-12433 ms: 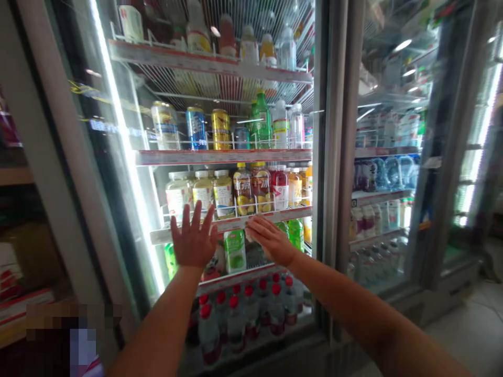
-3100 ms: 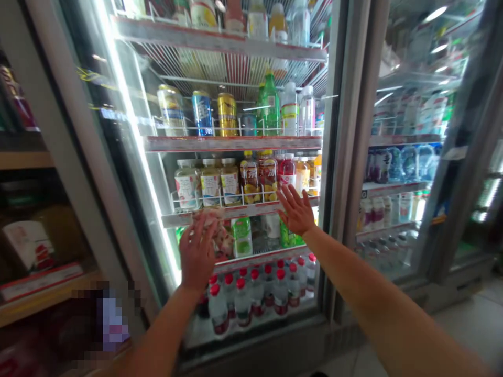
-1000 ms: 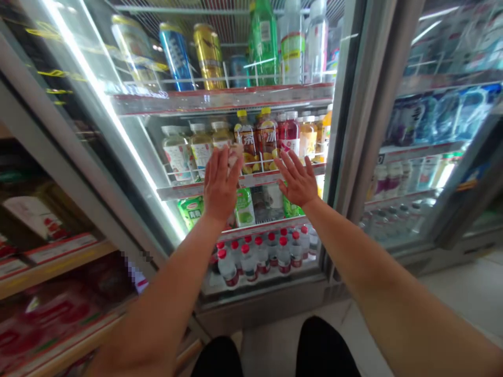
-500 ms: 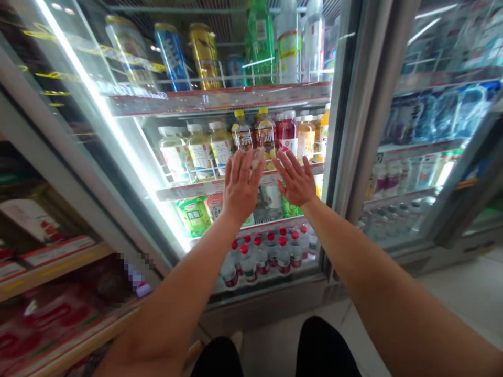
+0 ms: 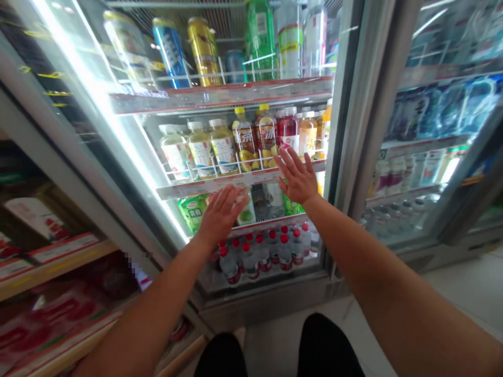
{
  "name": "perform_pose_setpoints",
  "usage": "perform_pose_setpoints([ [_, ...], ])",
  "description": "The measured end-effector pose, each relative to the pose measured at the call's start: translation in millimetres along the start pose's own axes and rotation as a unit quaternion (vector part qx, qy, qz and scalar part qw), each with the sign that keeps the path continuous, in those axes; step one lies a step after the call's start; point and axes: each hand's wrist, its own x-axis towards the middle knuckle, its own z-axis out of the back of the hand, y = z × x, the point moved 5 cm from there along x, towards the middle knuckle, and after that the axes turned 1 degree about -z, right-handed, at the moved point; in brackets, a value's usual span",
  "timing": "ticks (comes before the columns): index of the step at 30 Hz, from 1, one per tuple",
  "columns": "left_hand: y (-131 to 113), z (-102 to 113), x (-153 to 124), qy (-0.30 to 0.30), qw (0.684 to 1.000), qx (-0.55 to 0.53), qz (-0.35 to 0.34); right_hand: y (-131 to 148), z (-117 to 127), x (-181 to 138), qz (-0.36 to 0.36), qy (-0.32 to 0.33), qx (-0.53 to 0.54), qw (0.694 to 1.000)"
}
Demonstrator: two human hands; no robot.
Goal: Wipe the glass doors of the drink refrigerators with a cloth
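Observation:
My left hand (image 5: 220,215) is in front of the lower middle of a glass-fronted drinks fridge, its fingers extended and close together. Under its fingertips shows a pale crumpled tissue (image 5: 241,195), partly hidden and blurred. My right hand (image 5: 297,175) is higher and to the right, fingers spread and holding nothing, palm toward the fridge. It appears to rest on the glass, though contact is hard to make out. Behind it stand a dark red drink bottle (image 5: 288,127) and brown tea bottles with yellow caps (image 5: 244,137).
Cans and a green bottle (image 5: 261,42) fill the upper shelf; red-capped water bottles (image 5: 250,260) stand at the bottom. A metal door frame (image 5: 371,112) runs up the right, beside another fridge. Wooden shelving (image 5: 58,264) with packages is close on the left. My knees (image 5: 220,356) are below.
My left hand has moved down and to the left with the tissue, uncovering the tea bottles. My right hand has stayed in nearly the same place.

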Motion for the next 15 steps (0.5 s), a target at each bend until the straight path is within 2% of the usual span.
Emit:
perform_pose_setpoints([
  [2,0.3,0.1,-10.3,0.057,0.997,-0.013,-0.056,-0.3,-0.1,-0.1,-0.002,0.000,0.006,1.000],
  [3,6.8,4.0,-11.5,0.059,0.997,-0.007,-0.049,-0.2,0.1,0.0,-0.001,-0.002,0.007,1.000],
  [6,36.8,23.8,-10.6,-0.016,0.996,0.048,0.070,0.2,1.4,0.1,0.001,-0.012,0.001,1.000],
  [8,46.0,32.4,-18.7,-0.059,0.987,0.076,0.127,0.5,1.6,0.0,0.002,-0.016,-0.004,1.000],
  [10,41.4,30.7,-34.5,-0.039,0.992,0.073,0.096,0.8,1.6,-0.1,0.002,-0.021,-0.008,1.000],
  [13,34.7,23.6,-65.7,0.046,0.996,0.070,-0.005,1.4,1.2,-0.4,0.001,-0.022,-0.012,1.000],
  [15,48.6,29.6,-81.9,0.046,0.994,0.101,0.017,1.4,0.5,-0.5,-0.003,-0.014,-0.013,1.000],
])
